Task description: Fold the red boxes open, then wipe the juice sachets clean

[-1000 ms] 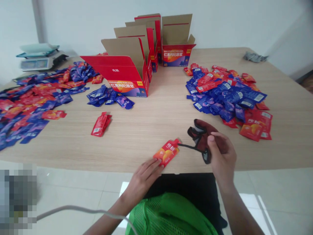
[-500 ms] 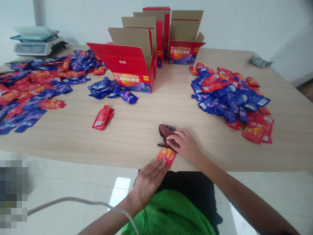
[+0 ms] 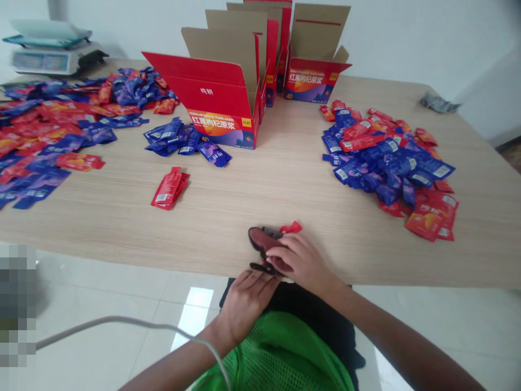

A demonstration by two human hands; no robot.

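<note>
At the table's near edge, my left hand (image 3: 248, 301) holds a red juice pouch (image 3: 292, 227) down, fingers closed together over its lower part; the thumb is hidden. Only the pouch's spout end shows clearly, beyond my right hand (image 3: 299, 260). That hand is closed on a dark red cloth piece with black edging and a strap (image 3: 262, 239), which lies over the pouch and covers most of it. The cloth's exact kind cannot be made out. To the left lies a small stack of red pouches (image 3: 169, 189).
Mixed red and blue pouches lie heaped at right (image 3: 378, 155) and spread at left (image 3: 44, 130). Several open cartons (image 3: 222, 129) stand at the back, with blue pouches (image 3: 169, 136) before the nearest. A scale (image 3: 44, 60) stands far left; a grey cloth (image 3: 439, 103) lies far right.
My right hand has brought the cloth piece leftward and down onto the pouch, then nearer my left hand. My left hand stays on the pouch. The camera view has tilted down.
</note>
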